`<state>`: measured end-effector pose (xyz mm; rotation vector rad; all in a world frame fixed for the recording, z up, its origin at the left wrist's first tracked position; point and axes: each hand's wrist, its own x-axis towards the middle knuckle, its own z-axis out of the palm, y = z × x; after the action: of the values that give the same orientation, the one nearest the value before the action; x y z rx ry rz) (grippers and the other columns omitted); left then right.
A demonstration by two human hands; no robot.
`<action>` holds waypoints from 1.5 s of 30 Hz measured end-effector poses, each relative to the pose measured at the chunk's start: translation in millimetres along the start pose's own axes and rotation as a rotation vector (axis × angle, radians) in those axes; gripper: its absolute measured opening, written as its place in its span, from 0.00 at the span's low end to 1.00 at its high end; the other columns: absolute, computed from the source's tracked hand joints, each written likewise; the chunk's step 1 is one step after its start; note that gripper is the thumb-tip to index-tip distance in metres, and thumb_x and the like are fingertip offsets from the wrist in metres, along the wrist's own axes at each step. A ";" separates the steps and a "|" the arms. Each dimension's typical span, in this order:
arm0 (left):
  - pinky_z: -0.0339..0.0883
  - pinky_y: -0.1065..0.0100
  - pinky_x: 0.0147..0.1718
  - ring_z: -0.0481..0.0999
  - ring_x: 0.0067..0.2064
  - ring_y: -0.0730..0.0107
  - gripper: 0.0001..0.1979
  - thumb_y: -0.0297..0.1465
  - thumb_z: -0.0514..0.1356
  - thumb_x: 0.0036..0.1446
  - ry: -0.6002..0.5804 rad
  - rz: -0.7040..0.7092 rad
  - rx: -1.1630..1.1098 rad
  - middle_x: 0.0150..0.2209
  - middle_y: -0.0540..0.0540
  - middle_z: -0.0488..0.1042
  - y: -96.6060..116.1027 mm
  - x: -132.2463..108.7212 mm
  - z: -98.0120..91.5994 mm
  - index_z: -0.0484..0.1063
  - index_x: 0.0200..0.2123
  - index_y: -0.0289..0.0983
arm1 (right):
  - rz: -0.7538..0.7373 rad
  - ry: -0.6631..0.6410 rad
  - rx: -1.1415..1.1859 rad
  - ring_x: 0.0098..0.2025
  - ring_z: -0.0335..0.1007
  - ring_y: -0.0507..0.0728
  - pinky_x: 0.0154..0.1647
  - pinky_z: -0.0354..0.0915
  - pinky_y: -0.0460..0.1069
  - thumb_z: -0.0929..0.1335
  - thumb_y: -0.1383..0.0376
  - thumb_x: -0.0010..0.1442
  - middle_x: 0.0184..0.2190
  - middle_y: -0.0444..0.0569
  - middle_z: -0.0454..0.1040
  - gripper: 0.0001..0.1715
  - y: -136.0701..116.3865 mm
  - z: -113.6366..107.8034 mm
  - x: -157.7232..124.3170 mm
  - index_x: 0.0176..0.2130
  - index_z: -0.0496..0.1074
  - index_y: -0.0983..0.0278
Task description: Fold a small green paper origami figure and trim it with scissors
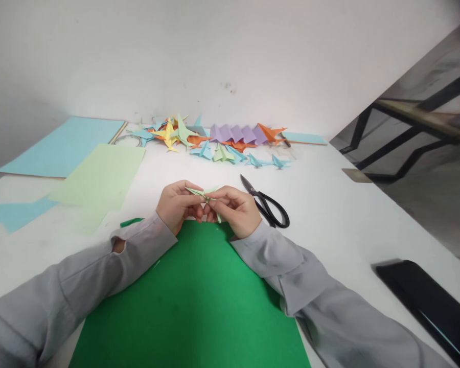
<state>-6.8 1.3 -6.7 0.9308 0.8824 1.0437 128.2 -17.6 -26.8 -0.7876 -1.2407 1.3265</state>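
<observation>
Pinching folded pale-green paper [198,192] with left grip [179,204] and right grip [237,208].

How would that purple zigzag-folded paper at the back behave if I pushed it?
The purple zigzag-folded paper looks thin, so it would probably slide easily. Its pleats may squeeze together like a spring. Pushed right, it might shift the orange folded-paper figure at its right end.

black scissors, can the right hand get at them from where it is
Probably yes: the black scissors lie beside the right hand with nothing between, though that hand is busy pinching the folded green paper.
</observation>
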 end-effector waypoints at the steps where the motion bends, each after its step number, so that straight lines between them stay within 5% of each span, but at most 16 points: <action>1: 0.60 0.74 0.10 0.64 0.12 0.75 0.11 0.23 0.63 0.35 -0.001 -0.004 0.000 0.11 0.53 0.67 0.0 0.0 0.1 0.64 0.23 0.33 | 0.012 -0.005 0.012 0.18 0.69 0.50 0.20 0.64 0.46 0.70 0.64 0.48 0.18 0.43 0.73 0.08 0.0 -0.6 0.0 0.30 0.71 0.65; 6: 0.60 0.73 0.09 0.64 0.12 0.74 0.10 0.23 0.63 0.35 -0.003 0.002 0.026 0.11 0.52 0.67 -0.5 -1.3 0.0 0.63 0.22 0.34 | 0.127 0.024 0.072 0.18 0.69 0.51 0.19 0.64 0.46 0.70 0.58 0.48 0.18 0.44 0.74 0.12 0.6 -2.6 1.7 0.26 0.72 0.66; 14: 0.62 0.73 0.11 0.66 0.13 0.74 0.11 0.24 0.64 0.34 -0.006 0.042 0.061 0.13 0.51 0.69 -2.5 -1.3 0.0 0.64 0.23 0.34 | 0.198 0.054 0.082 0.16 0.66 0.49 0.17 0.62 0.44 0.73 0.64 0.42 0.15 0.43 0.73 0.11 2.9 -5.7 7.0 0.26 0.71 0.66; 31: 0.62 0.74 0.13 0.66 0.13 0.75 0.15 0.31 0.68 0.35 0.006 0.083 0.102 0.11 0.53 0.67 -4.3 -1.9 -1.5 0.64 0.24 0.34 | 0.166 0.062 0.063 0.15 0.65 0.48 0.18 0.61 0.43 0.74 0.66 0.38 0.15 0.37 0.72 0.21 2.8 -7.7 4.0 0.31 0.62 0.63; 45: 0.64 0.74 0.14 0.68 0.15 0.76 0.13 0.28 0.68 0.33 -0.005 -0.014 0.074 0.15 0.51 0.71 -2.3 -2.0 -1.0 0.68 0.23 0.32 | 0.193 0.092 0.063 0.17 0.68 0.49 0.21 0.64 0.45 0.73 0.64 0.40 0.14 0.41 0.72 0.13 5.1 -9.3 1.3 0.28 0.70 0.65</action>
<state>-7.5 -1.0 -8.9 0.9873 0.9266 1.0019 135.4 -13.4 -33.4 -0.9316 -1.0665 1.4602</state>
